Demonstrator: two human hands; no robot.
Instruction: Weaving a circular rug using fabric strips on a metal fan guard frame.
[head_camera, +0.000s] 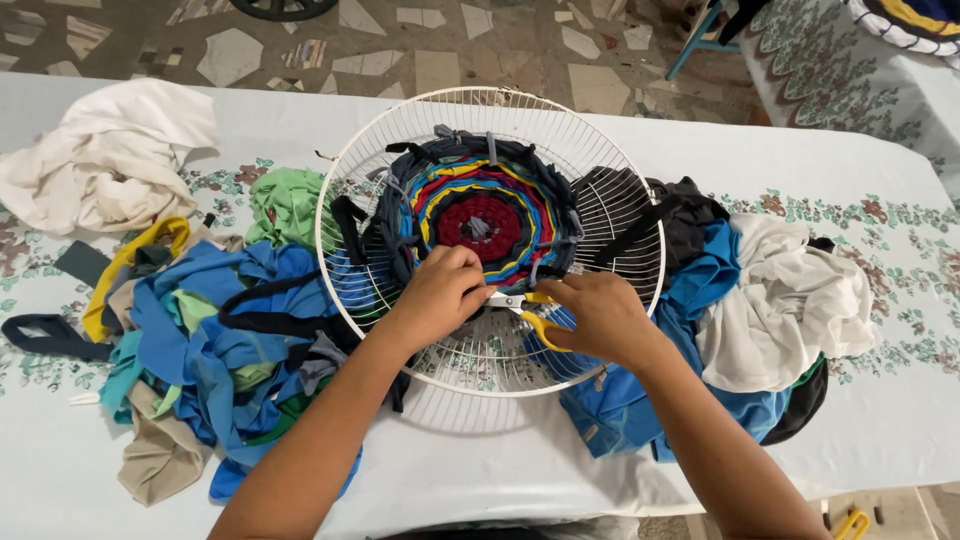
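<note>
At the weave's (482, 222) lower edge, on the fan guard (630, 200), scissors (528, 308) are gripped in the closed right hand (598, 315), blades pointing left. A strip end is pinched there by the left hand (442, 290), just beside the tips; both hands are equally near.

Even, soft daylight; the white tablecloth (900, 420) reads bright without glare. Faint shadows fall beneath the wire fan guard (640, 290) and forearms. Focus is sharp centrally, with wide-angle bending toward the edges.
</note>
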